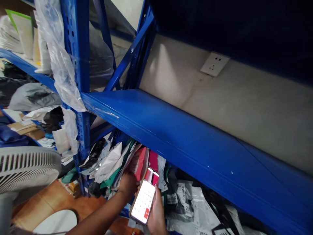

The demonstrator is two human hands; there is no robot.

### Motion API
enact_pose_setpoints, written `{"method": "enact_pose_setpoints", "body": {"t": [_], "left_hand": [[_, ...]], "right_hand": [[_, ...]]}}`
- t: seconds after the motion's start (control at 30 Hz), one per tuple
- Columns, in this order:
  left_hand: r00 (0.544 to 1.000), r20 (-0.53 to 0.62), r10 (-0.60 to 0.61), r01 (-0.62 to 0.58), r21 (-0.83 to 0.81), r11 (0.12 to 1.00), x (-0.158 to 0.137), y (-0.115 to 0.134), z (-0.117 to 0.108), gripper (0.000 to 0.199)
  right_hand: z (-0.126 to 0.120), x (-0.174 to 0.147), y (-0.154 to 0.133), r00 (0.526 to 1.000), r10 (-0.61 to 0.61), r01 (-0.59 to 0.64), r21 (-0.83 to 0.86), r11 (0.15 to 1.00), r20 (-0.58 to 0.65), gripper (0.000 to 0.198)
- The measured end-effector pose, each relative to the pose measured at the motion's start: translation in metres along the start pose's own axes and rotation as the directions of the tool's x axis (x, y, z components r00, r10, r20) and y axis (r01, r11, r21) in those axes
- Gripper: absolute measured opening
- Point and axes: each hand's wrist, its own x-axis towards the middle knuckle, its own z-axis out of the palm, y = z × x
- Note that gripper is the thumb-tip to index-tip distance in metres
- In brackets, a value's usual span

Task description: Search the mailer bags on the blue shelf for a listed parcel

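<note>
- Your right hand [156,213] is closed around a phone [143,199], screen turned up towards you.
- That screen shows a white keypad layout with a red key at its near right corner and a camera strip at the far end; its characters are too small to read.
- Your left hand [128,183] is just left of the phone, in among the packets; its fingers are mostly hidden, so you cannot tell whether it grips anything.
- A red packet [141,161] stands just beyond your left hand and the phone; the small print on it is illegible.
- To its left lean white packets [111,160] and a green packet [111,179].
- To the right of the phone, one white label [172,198] reads "2012".
- On the grey bag [185,195] right of that, a label begins "201", its end unclear; beside it runs a barcode.
- Nearer you and further right, more numbered labels are too blurred to read surely.
- A blue shelf [156,117] runs above the packets, and a fan [29,169] stands at the left.
</note>
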Motion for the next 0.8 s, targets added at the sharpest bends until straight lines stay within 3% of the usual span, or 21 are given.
{"method": "enact_pose_setpoints", "body": {"t": [0.1, 0.27, 0.5, 0.63, 0.8], "left_hand": [[0.999, -0.001, -0.041, 0.041, 0.03, 0.999, 0.0, -0.001, 0.004, 0.03], [0.995, -0.046, -0.085, 0.087, 0.03, 0.996, -0.001, -0.004, 0.018, 0.037], [0.987, -0.133, -0.086, 0.094, 0.057, 0.994, 0.001, -0.009, 0.038, 0.045], [0.987, -0.148, -0.063, 0.075, 0.074, 0.994, 0.002, -0.01, 0.043, 0.046], [0.986, -0.159, -0.04, 0.056, 0.091, 0.994, 0.001, -0.009, 0.041, 0.045]], "right_hand": [[0.001, -0.002, 0.002, 0.999, 0.009, -0.008, 0.015, 1.0, -0.042, 0.056], [-0.002, -0.009, -0.002, 0.993, 0.115, -0.115, -0.002, 0.993, 0.011, 0.057], [-0.037, -0.011, -0.014, 0.972, 0.23, -0.226, -0.09, 0.97, 0.036, 0.058], [-0.048, -0.016, -0.015, 0.977, 0.199, -0.187, -0.134, 0.973, 0.077, 0.063], [-0.062, -0.022, -0.009, 0.994, 0.107, -0.102, -0.19, 0.976, 0.014, 0.057]]}}
